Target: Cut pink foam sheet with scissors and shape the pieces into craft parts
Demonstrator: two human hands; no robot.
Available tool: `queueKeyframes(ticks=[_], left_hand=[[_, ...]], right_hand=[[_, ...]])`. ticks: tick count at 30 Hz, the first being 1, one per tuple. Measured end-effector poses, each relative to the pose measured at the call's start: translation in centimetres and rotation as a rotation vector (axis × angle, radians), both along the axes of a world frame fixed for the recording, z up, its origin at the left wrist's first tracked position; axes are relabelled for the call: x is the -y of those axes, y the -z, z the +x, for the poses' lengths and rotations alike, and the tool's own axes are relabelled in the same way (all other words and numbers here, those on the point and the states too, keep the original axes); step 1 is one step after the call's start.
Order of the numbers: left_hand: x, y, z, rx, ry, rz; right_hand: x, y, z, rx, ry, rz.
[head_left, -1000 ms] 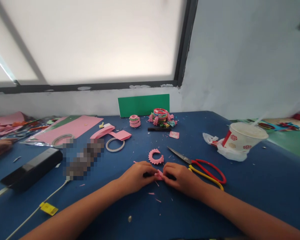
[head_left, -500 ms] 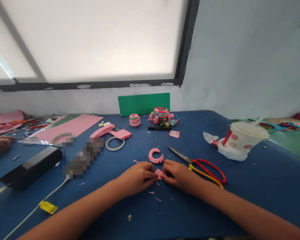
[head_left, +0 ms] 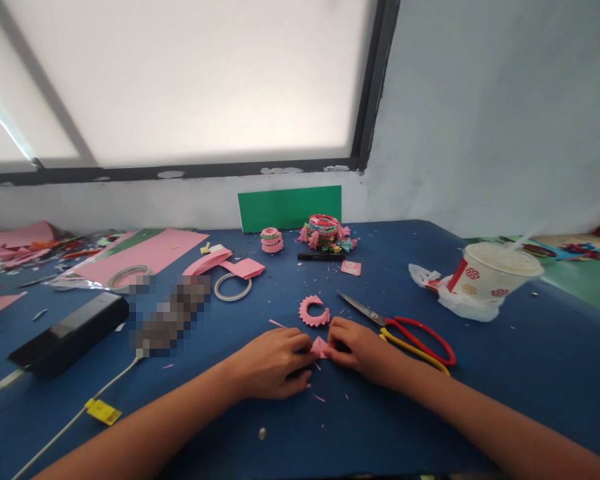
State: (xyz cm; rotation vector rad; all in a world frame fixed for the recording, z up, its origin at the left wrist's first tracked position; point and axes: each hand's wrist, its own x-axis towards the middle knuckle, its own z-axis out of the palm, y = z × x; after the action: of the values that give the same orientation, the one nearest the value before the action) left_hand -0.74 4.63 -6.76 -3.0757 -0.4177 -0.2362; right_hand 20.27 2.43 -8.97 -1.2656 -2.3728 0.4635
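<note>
A small folded piece of pink paper (head_left: 321,348) with a pointed top lies on the blue table between my hands. My left hand (head_left: 279,362) closes on its left side, fingers bent and hiding that edge. My right hand (head_left: 361,349) pinches its right side between thumb and fingers. Just beyond my hands lies a curved, toothed pink paper ring (head_left: 314,311) with a gap at its right. To the right of it are scissors (head_left: 380,321), blades apart from my right hand, with one red and one yellow handle.
A paper cup (head_left: 495,275) with a straw stands at the right. Farther back sit a small paper stack (head_left: 271,241), a colourful paper piece (head_left: 325,232) and a black pen (head_left: 321,257). A tape roll (head_left: 233,287), a black box (head_left: 73,330) and a white cable (head_left: 75,420) are left.
My left hand's lower fingers have shifted slightly on the folded pink paper; my right hand keeps its pinch. At the far left, another person's hand has moved mostly out of view and pink paper appears there.
</note>
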Motion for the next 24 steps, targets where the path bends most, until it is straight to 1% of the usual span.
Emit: queueKeyframes(ticks=[13, 19, 24], left_hand=[[-0.06, -0.04, -0.08, 0.035, 0.028, -0.05], [-0.34, -0.08, -0.12, 0.078, 0.054, -0.141], [-0.35, -0.02, -0.19, 0.073, 0.053, -0.125]], right_hand=[[0.0, 0.14, -0.12, -0.048, 0.003, -0.037], [0.17, 0.36, 0.15, -0.084, 0.007, -0.029], [0.35, 0.65, 0.4, -0.162, -0.095, 0.031]])
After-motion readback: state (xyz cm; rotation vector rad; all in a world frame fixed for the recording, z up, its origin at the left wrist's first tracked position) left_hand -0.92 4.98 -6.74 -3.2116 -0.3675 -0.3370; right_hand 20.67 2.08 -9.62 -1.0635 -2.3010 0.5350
